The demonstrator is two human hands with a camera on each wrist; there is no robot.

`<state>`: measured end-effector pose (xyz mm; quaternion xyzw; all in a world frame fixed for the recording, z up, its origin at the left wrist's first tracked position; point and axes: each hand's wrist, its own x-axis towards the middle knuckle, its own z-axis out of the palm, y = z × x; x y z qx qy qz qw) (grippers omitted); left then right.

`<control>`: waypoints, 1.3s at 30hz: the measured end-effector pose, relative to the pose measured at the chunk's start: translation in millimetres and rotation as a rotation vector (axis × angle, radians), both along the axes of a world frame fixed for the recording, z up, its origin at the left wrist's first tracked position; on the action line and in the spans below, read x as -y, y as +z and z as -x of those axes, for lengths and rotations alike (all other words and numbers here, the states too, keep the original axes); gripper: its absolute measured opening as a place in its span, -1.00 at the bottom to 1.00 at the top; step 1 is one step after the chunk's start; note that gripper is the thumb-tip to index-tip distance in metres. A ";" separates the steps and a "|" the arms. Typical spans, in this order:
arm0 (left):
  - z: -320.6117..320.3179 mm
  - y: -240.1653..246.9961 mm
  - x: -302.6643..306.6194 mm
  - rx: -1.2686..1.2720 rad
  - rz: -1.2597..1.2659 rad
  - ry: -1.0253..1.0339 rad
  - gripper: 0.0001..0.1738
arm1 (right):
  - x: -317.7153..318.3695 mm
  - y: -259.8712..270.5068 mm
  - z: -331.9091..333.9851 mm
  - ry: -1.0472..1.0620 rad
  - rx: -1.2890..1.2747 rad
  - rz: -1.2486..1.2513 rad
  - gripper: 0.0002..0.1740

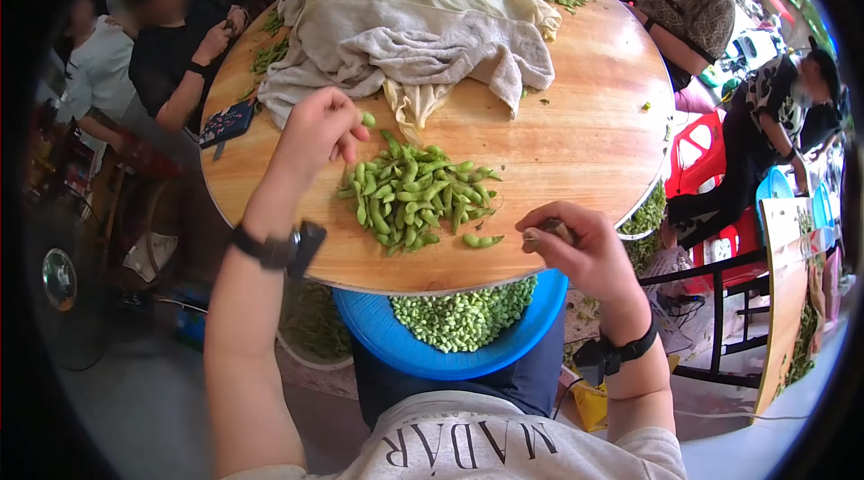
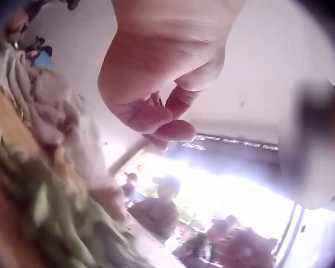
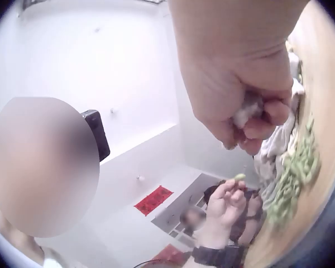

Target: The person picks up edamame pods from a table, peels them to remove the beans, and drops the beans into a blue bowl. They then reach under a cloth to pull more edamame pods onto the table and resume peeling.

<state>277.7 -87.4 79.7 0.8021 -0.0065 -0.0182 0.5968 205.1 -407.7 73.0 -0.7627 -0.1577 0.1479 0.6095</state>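
Observation:
Above the far left edge of a pile of green pods (image 1: 414,192), the left hand (image 1: 317,134) pinches one green pod (image 1: 368,119) at its fingertips; that pod (image 3: 240,177) also shows in the right wrist view. In the left wrist view the left hand (image 2: 162,72) has bent fingers, and no pod can be made out in them. Right of the pile, the right hand (image 1: 580,251) curls its fingers round a small greyish object (image 3: 249,109), too unclear to name. A loose pod (image 1: 483,241) lies between the pile and the right hand.
Grey and cream cloths (image 1: 432,39) cover the back of the round wooden table (image 1: 594,147). Below its near edge, a blue basin (image 1: 364,322) holds shelled green beans (image 1: 463,314). A dark phone-like item (image 1: 227,122) lies at left. Several people sit or stand around.

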 end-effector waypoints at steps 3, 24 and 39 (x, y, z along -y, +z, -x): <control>77.0 0.9 31.5 -0.023 0.529 0.008 -0.92 | -29.8 -8.3 15.2 0.055 -0.205 -0.187 -0.80; 264.1 -96.9 96.5 -0.481 0.285 -0.130 -0.85 | -25.6 -81.6 121.4 0.401 0.097 0.088 -0.80; 255.7 -100.0 120.0 0.142 -0.164 -0.024 -0.85 | -38.5 -101.6 129.8 0.195 -0.619 -0.236 -0.58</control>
